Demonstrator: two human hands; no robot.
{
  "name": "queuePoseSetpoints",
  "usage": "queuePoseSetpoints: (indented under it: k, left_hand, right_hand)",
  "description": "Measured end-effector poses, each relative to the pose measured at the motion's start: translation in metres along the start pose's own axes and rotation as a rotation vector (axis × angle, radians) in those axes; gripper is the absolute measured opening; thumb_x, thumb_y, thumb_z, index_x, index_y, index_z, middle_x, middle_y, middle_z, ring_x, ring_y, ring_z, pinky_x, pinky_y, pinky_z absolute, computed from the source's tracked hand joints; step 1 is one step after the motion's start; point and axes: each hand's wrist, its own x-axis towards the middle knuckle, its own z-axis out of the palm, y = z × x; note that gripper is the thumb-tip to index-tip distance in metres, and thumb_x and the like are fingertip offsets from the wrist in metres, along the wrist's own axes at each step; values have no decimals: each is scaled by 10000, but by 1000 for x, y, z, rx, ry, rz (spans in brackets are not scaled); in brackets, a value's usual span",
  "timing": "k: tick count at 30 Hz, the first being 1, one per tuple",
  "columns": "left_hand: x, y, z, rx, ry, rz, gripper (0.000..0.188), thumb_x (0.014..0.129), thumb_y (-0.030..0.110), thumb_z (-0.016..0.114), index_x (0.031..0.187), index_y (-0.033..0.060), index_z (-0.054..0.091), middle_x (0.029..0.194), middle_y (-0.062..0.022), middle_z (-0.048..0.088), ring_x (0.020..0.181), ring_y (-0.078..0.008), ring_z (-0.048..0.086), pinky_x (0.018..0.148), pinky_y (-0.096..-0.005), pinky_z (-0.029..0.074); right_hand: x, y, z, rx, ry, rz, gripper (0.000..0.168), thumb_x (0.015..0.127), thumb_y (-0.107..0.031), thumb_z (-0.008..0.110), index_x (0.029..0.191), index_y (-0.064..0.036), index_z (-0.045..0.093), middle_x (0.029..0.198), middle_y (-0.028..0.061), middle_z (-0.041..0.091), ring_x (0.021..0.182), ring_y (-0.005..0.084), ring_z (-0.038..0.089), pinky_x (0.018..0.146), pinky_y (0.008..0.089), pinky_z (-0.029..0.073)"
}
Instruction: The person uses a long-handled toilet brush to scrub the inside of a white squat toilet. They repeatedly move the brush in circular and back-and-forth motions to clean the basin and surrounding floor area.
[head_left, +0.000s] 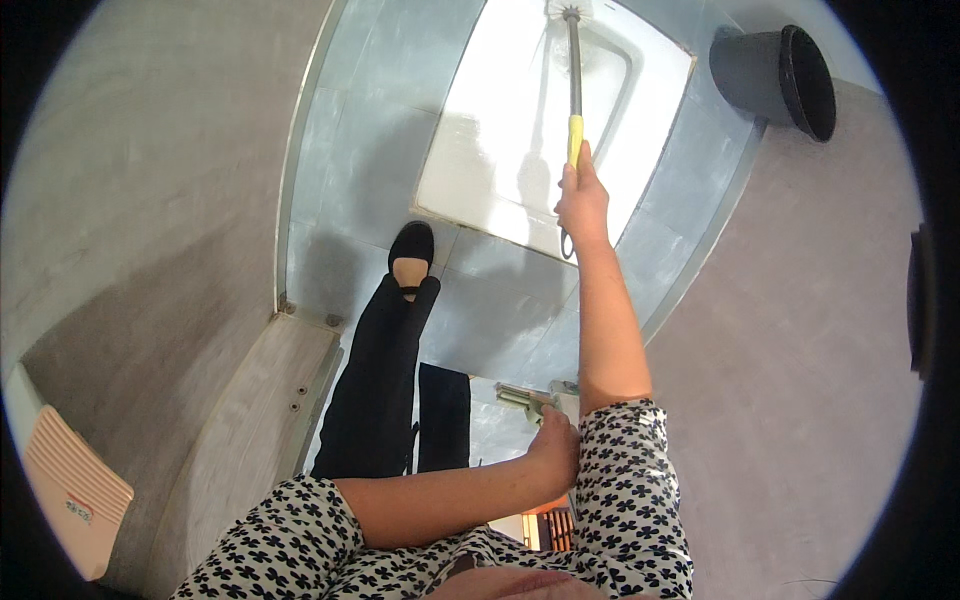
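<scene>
My right hand is closed around the yellow grip of a long-handled toilet brush, whose loop end shows below the hand. The grey shaft reaches away from me over a white ceramic squat toilet. Its bristle head touches or hovers over the far end of the pan, near the picture's top edge. Bent across my body, my left hand is beside my right upper arm, close to a pale green fitting. Its fingers are partly hidden, and whether they grip the fitting cannot be told.
A black plastic bucket stands tilted in view at upper right, by the wall. Grey walls flank the blue-grey tiled floor. A door panel is at lower left, with a ribbed peach plastic item beyond it. My black shoe is near the toilet's corner.
</scene>
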Motion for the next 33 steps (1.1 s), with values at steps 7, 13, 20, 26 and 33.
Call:
queuePoseSetpoints:
  k: [7,13,20,26,33]
  left_hand:
    - [-13,-6,13,-12,-29,-18,350,917,281,453,1159,110,640,1104,-97,602,1011,-242,545,801,-448,384]
    - [-17,-7,39,-122,189,131,488,940,340,439,1379,128,450,1414,-134,432,1231,-345,477,885,-513,442]
    - [-7,0,64,-34,-83,-18,340,865,253,544,1125,65,659,1083,-139,633,1051,-340,545,938,-521,354]
    - [-11,2,83,-95,-94,44,285,826,189,582,1012,9,700,1102,-173,635,1035,-357,547,915,-543,348]
    - [-12,3,90,30,196,-136,286,810,180,589,983,-22,693,1080,-201,626,998,-356,559,886,-497,371]
  right_hand:
    - [21,-8,21,-100,136,-265,501,979,-214,424,1451,-95,303,850,204,623,766,300,634,709,419,508]
    - [54,-10,42,-259,73,-313,505,992,-270,398,1474,-180,276,863,132,620,640,181,590,605,327,525]
    - [-94,100,66,-302,-162,-222,547,968,-240,444,1473,-165,248,767,235,621,707,357,630,669,445,490]
    - [-237,191,77,-327,-197,-209,536,963,-216,480,1459,-147,291,758,216,606,656,356,603,606,430,482]
    - [-352,229,43,-356,-297,79,572,985,-217,442,1490,-276,178,848,206,638,752,326,632,680,394,506]
